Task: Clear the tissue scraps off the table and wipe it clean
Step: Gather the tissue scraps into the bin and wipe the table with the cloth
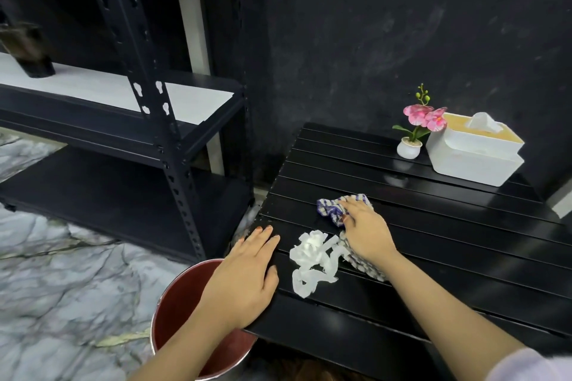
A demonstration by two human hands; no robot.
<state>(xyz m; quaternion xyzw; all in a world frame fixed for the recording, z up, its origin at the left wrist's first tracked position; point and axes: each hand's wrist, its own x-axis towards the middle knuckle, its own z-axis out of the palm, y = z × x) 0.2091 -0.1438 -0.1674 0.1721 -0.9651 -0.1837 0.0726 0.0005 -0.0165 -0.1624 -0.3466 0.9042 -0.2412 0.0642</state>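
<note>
Head view: a black slatted surface [433, 257] is seen with a heap of white tissue scraps [312, 260] lying near its left edge. The right hand [365, 232] is pressed palm-down on a blue-and-white checked cloth [332, 207], fingers spread over it, with the cloth bunched just behind and beside the scraps. The left hand [247, 278] is laid flat and empty at the surface's left edge, fingers extended, directly above a red bin [179, 312] placed on the floor below. The scraps are judged to be mid-way through being swept toward that bin. Risk noted: the strips are light and loosely tangled, so a fast push could scatter them onto the marble floor beside the bin instead of into it. Thin pieces could also be caught in the gaps between slats. A tissue box [473, 155] and a small potted flower [411, 139] stand well apart at the far side and are not considered threatened.
</note>
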